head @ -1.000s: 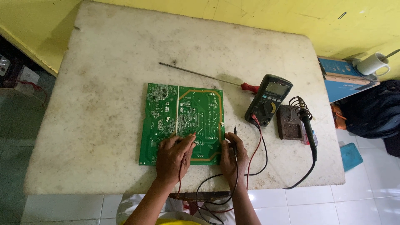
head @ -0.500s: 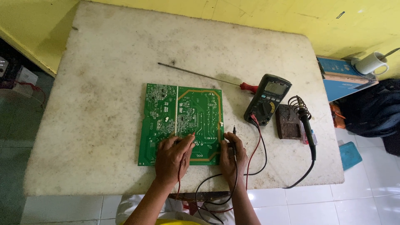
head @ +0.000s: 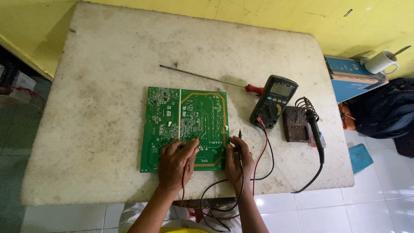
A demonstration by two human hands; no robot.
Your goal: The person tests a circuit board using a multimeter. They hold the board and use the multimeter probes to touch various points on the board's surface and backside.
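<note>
A green circuit board (head: 184, 125) lies flat on the worn white table (head: 108, 86). My left hand (head: 176, 163) rests on the board's near edge and pinches a red probe whose tip touches the board. Just right of the board, my right hand (head: 238, 162) holds a black probe (head: 239, 134) pointing away from me, its tip off the board. Red and black leads (head: 258, 159) loop from both hands to a dark multimeter (head: 273, 101) standing right of the board.
A long red-handled screwdriver (head: 207, 78) lies behind the board. A soldering iron (head: 315, 129) rests on its brown stand (head: 296, 124) beside the meter. Off the table's right side are a blue box (head: 351, 77), a white mug (head: 380, 62) and a dark bag (head: 384, 114).
</note>
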